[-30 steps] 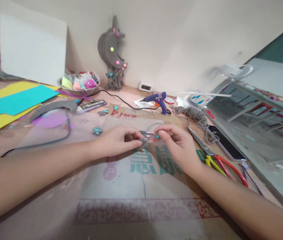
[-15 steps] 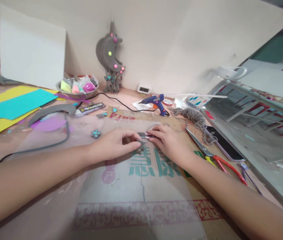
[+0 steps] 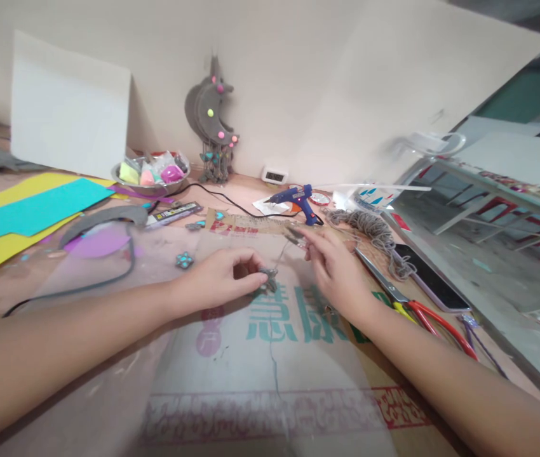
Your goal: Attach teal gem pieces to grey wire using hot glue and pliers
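My left hand (image 3: 232, 274) pinches a small grey piece (image 3: 269, 281) between thumb and fingers, low over the printed sheet (image 3: 213, 374). A thin grey thread (image 3: 280, 252) rises from that piece. To its right, my right hand (image 3: 331, 263) holds a small metal tool (image 3: 293, 237) whose pointed end faces up and left; the tool's far part is hidden in the fingers. The two hands are apart. Left of my left hand lies a small grey star with turquoise spots (image 3: 185, 260).
Behind the hands are a blue glue gun (image 3: 301, 202) and a bowl of coloured clay (image 3: 153, 187). Grey yarn (image 3: 372, 231), scissors (image 3: 384, 279) and a phone (image 3: 429, 279) lie right. A grey moon ornament (image 3: 210, 114) hangs at the wall; coloured sheets (image 3: 36, 209) lie left.
My right hand has moved up and right with the metal tool, away from the grey piece. My left hand has stayed nearly in place. The view has shifted slightly.
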A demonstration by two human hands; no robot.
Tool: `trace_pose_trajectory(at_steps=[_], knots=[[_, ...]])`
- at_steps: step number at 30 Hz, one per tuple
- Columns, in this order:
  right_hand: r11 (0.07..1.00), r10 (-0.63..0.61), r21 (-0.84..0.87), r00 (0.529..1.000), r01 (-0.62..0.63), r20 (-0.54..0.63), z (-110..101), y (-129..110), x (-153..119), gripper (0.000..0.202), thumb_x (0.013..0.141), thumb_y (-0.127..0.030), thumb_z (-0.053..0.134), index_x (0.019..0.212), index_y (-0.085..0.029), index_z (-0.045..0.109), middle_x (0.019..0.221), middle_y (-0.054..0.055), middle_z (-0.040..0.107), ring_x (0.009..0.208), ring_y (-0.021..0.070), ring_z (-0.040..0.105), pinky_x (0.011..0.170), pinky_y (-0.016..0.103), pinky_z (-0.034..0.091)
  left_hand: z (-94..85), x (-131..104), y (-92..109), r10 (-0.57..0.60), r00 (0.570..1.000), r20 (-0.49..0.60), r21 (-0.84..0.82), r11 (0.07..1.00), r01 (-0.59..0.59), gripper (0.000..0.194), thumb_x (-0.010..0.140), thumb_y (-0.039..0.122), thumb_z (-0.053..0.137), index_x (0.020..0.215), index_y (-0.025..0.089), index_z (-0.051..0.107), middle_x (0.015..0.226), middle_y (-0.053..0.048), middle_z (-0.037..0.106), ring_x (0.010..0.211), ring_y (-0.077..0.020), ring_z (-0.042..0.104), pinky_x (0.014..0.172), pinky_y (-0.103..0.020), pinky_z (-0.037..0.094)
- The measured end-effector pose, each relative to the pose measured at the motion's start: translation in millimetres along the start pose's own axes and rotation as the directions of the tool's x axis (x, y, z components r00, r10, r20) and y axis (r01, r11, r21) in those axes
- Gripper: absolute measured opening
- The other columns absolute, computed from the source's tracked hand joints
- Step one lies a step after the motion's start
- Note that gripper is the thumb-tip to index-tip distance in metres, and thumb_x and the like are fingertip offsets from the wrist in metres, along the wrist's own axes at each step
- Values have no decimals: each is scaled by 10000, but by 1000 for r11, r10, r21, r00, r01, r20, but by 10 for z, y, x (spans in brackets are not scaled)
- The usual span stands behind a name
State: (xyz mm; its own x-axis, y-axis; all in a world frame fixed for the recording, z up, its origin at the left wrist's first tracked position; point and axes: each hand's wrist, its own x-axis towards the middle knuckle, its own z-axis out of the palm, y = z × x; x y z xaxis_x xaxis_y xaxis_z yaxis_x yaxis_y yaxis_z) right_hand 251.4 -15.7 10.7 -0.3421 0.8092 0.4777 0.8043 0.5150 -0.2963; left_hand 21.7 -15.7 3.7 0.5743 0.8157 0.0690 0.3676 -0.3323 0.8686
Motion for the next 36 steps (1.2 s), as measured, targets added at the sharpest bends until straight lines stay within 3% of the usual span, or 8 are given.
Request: trace_pose_trajectory(at_steps=[3, 8, 17, 36], knots=[[995, 28, 93, 996, -21, -82, -40, -52, -5, 373, 941, -227, 332, 1267, -184, 508, 918, 81, 536, 892, 205, 528, 817, 366, 440, -1, 3, -11, -2, 1000, -18, 8, 1000, 2, 188, 828, 337, 505, 828, 164, 580, 754, -12, 627, 685, -130, 557, 614, -232, 430], [996, -18, 85, 999, 20, -31, -62, -131, -47, 355, 926, -288, 401, 1248, -193, 516, 857, 60, 507, 811, 198, 525, 735, 351, 454, 6, 20, -35, -13, 999, -49, 16, 1000, 13, 177, 823, 332, 510, 786, 164, 553, 712, -3, 605, 658, -124, 538, 599, -232, 415], [939, -309, -139, 949, 315, 61, -48, -177, -138, 315, 917, -253, 447, 1198, -139, 530, 877, 88, 617, 788, 193, 572, 668, 305, 452, 0, 27, -38, -11, 997, -81, 18, 1000, 13, 170, 810, 337, 522, 784, 170, 542, 696, 15, 584, 641, -117, 520, 577, -228, 395], [904, -343, -243, 936, 351, 76, -17, -183, -155, 295, 910, -240, 454, 1149, -132, 591, 847, 82, 641, 724, 175, 571, 624, 292, 444, 2, 14, -14, 26, 996, -90, 105, 994, -17, 161, 800, 334, 514, 784, 180, 554, 693, 15, 625, 621, -121, 549, 562, -224, 405]])
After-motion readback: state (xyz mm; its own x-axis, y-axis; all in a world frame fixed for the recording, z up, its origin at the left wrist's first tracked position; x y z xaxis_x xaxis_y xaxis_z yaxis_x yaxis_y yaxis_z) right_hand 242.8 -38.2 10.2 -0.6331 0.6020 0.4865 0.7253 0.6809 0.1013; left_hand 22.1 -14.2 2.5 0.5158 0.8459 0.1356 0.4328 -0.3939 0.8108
